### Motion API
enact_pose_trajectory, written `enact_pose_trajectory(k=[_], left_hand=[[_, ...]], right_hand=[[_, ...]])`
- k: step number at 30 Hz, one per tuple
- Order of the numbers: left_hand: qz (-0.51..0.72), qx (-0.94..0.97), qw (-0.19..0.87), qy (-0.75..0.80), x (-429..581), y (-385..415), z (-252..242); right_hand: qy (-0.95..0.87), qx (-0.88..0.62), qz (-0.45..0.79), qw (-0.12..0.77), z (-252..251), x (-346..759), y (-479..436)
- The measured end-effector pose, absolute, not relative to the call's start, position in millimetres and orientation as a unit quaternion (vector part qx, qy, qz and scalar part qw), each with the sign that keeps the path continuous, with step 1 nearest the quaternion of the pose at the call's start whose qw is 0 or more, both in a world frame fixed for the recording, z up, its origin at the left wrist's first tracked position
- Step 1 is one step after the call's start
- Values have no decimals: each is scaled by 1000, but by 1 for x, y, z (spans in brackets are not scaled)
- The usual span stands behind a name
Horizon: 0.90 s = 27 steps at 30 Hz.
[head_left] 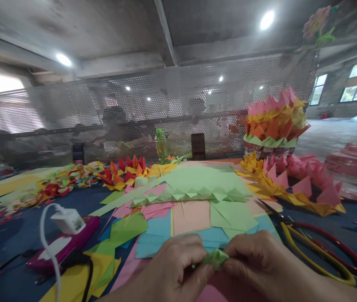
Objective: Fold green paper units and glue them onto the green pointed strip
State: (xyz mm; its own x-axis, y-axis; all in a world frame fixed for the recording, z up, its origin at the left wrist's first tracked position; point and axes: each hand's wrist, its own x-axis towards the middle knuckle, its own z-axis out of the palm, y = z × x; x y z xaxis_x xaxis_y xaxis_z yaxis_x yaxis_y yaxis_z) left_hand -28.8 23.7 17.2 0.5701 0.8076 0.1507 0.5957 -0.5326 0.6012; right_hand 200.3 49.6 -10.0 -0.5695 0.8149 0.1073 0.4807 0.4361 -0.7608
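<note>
My left hand point(183, 264) and my right hand point(257, 260) meet low in the middle of the view, thumbs and fingers closed on a small folded piece of green paper point(216, 258). Its far side shows between the fingertips; the rest is hidden by the thumbs. Just beyond the hands lie blue paper sheets point(156, 239), a peach sheet point(192, 218) and light green sheets point(231, 216). Across them runs a strip of folded light green paper points point(197, 193). Two pairs of scissors, one with yellow handles point(315, 253) and one with red handles point(338, 239), rest right of my right hand.
A purple power strip point(86, 230) with a white charger point(68, 220) and cables lies at left. Red and orange folded paper point(128, 170), paper scraps point(68, 180) and a green bottle point(160, 147) stand farther back. At right are a tiered paper lotus point(272, 126) and pink-yellow paper ring point(304, 188).
</note>
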Motion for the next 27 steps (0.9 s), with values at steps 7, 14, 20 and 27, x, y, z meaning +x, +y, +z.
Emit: enact_pose_trajectory(k=[7, 14, 20, 27], left_hand=[[210, 838, 254, 435, -28, 26, 15], [200, 843, 273, 417, -30, 23, 15], [208, 838, 291, 413, -32, 31, 8], [204, 821, 317, 428, -32, 31, 8]], right_hand=[[-813, -402, 359, 220, -10, 200, 50], [-824, -374, 358, 229, -1, 197, 45], [-826, -394, 324, 240, -3, 196, 45], [-827, -397, 326, 228, -8, 201, 51]])
